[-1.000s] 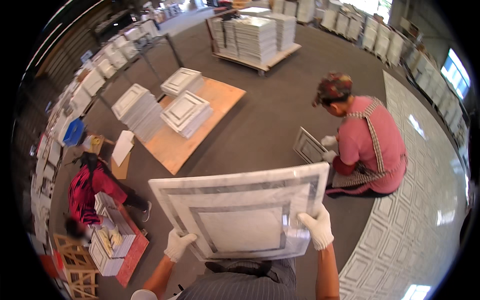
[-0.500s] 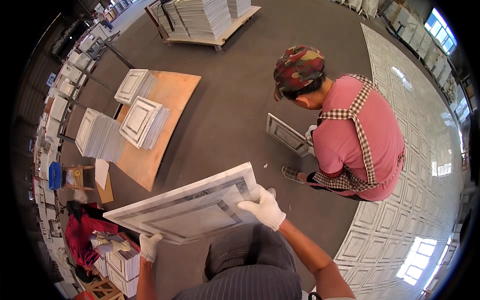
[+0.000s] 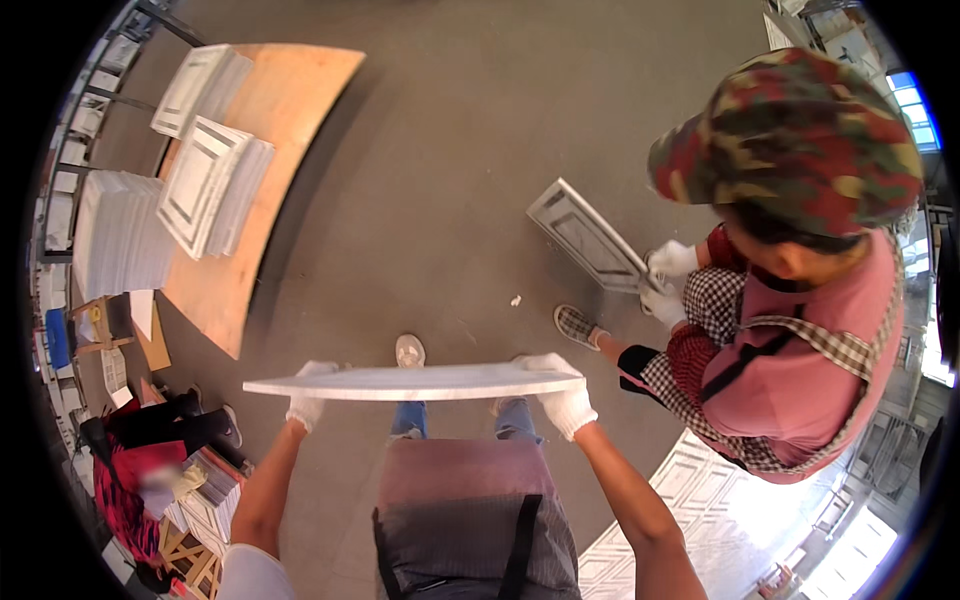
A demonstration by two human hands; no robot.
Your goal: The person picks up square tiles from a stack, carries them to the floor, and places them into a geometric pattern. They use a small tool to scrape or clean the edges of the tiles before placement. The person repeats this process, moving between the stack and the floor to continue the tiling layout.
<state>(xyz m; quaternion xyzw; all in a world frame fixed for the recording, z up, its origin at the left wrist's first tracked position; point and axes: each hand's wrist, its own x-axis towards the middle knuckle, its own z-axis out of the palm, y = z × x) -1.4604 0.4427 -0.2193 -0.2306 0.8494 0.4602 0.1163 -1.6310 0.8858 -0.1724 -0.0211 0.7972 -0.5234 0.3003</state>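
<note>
Down over the person's knees, a large white moulded panel is held edge-on and nearly level, so that only its thin rim shows as a pale bar across the body. Both hands are gloved in white: the left hand is clamped on the panel's left end, and the right hand is wrapped round the right end with fingers curled over the edge. Gripping it at the two ends looks like the sensible way to keep so wide and thin a piece from flexing or tipping. Below it a striped apron and one pale shoe can be seen on the grey concrete floor. To the right, close by, a co-worker in a camouflage cap and pink top crouches and holds a smaller grey-white panel tilted on edge between two gloved hands, its framed face turned up as though for a look at the surface. Off to the left a plywood pallet board lies on the floor and bears two stacks of white framed panels, laid flat so they stay square; a taller stack stands just beside it. Along the left edge run racks and clutter, a blue container and a red and black heap among them. At lower right, more embossed panels lie on the floor in bright sunlight.
</note>
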